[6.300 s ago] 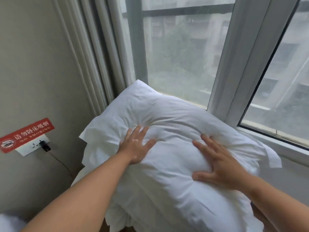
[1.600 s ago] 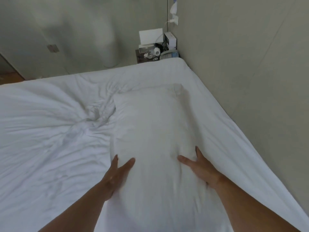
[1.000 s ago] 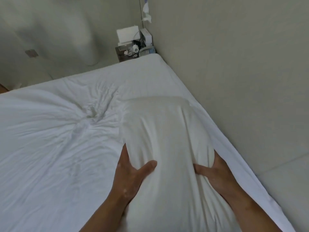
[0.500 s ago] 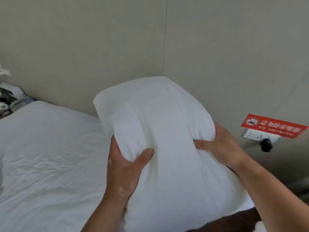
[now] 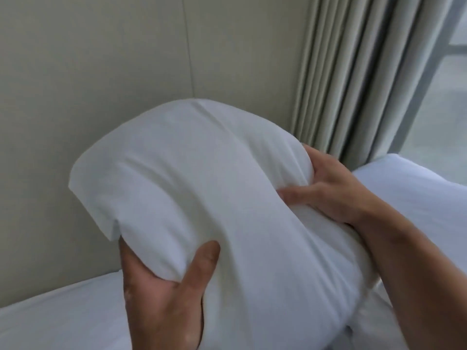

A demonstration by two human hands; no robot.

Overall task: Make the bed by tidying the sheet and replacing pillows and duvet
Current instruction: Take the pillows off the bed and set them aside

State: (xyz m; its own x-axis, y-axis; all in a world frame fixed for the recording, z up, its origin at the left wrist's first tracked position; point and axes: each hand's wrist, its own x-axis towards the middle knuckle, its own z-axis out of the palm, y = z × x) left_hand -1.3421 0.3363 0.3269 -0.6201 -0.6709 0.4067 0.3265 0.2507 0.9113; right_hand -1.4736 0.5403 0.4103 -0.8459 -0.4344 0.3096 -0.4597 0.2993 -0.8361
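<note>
Head view: sheet (image 5: 63, 311) lower left, its edge against wall (image 5: 101, 72). Then left hand (image 5: 164, 294) gripping lower left corner of pillow (image 5: 202, 185), thumb on top; pillow aloft, clear of sheet. Then right hand (image 5: 328, 188) clutching its right side. Far right: curtain (image 5: 353, 72), white bedding (image 5: 417, 198), window (image 5: 444, 109). Change: pillow lay on sheet moments ago, now lifted, swung toward window; red sign gone from view. Likely clearing mattress for sheet tidying.
</note>
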